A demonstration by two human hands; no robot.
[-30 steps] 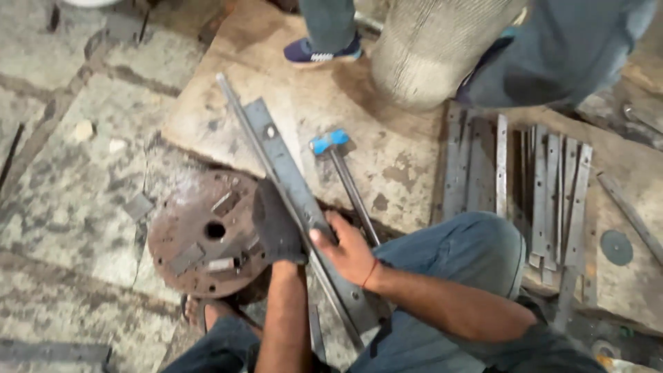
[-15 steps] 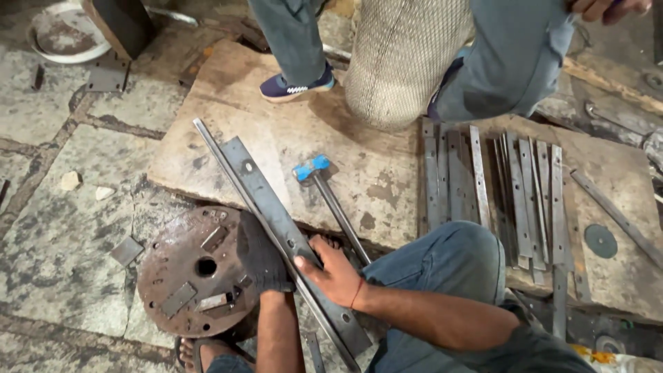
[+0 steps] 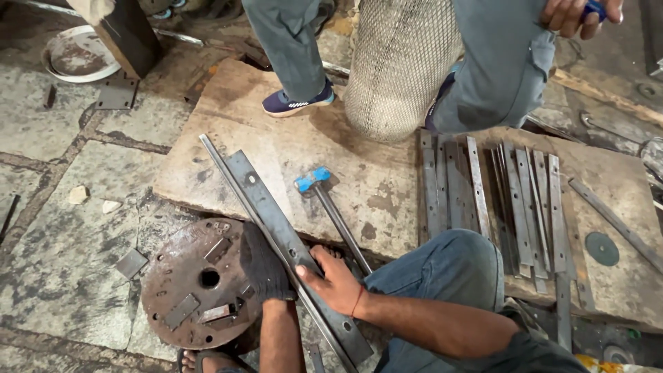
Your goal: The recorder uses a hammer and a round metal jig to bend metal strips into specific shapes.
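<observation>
Item: long flat steel bar (image 3: 276, 228), drilled with holes, lying diagonally from the wooden board's (image 3: 228, 131) left part down to the near edge, resting across a rusty round plate (image 3: 197, 290). Likely heavy, stiff, with sharp edges; best taken near its lower middle.

Left hand (image 3: 266, 266), in a dark glove, is closed against the bar's left edge. Right hand (image 3: 335, 280), bare, presses flat on top of the bar.

Adjacent: blue-headed hammer (image 3: 331, 207) just beside the bar; stack of metal strips (image 3: 497, 186) at the board's right; another person's shoe (image 3: 297, 100) and a mesh cylinder (image 3: 400, 62) at the far edge.
</observation>
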